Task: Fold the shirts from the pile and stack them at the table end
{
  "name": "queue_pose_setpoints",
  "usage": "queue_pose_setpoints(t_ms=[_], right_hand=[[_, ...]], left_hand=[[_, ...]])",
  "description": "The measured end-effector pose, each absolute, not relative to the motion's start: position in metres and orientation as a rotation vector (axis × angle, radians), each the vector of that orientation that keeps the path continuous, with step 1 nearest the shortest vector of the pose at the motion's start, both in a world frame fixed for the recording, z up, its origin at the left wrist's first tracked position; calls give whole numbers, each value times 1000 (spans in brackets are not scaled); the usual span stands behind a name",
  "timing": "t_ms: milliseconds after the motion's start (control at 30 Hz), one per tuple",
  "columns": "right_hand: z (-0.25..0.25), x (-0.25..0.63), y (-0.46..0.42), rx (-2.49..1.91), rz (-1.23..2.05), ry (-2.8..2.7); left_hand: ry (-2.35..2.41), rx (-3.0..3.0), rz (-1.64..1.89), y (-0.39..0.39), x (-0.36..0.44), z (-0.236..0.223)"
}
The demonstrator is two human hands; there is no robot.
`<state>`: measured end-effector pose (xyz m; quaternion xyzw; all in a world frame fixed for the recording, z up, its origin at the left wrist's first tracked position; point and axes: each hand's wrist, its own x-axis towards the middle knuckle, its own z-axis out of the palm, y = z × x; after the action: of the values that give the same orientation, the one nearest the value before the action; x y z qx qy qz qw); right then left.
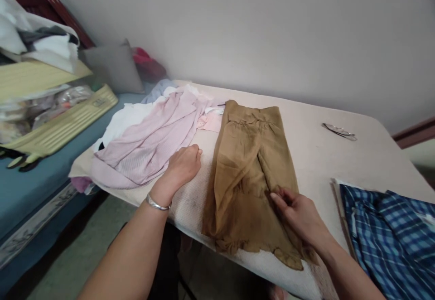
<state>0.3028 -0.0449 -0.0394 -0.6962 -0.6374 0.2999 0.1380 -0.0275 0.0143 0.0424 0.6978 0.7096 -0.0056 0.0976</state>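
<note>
A pair of brown trousers (243, 155) lies on the pale table (312, 155) in front of me, waistband toward the wall and gathered hem at the near edge. My right hand (297, 211) is closed at the lower right leg, pinching the cloth between thumb and fingers. To the left of the trousers, my left hand (185, 164) forms a loose fist over the table cover, with nothing visible in it; a silver bangle circles that wrist. Just beyond this hand is a spread pink garment (152, 141), and a small peach cloth (209, 122) lies between it and the trousers.
Blue checked cloth (390, 232) lies folded at the table's right. Eyeglasses (339, 131) rest farther back. On the left stands a bed (73, 150) with a grey pillow (113, 66) and a yellow plastic rack (68, 123) of bagged things. A wall (244, 37) borders the far side.
</note>
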Motion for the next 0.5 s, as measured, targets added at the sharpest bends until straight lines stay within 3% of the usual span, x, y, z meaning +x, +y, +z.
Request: queue_pose_setpoints(t_ms=[133,400,500], right_hand=[[-43,274,-26,-1620,1348,-1130],[-51,190,2,-1646,1552,-940],[-59,180,-3,-1683,1400,-1050]], left_hand=[[2029,2083,27,12,-28,44],[1966,2055,152,7,-33,52],[1967,2051,190,5,-34,55]])
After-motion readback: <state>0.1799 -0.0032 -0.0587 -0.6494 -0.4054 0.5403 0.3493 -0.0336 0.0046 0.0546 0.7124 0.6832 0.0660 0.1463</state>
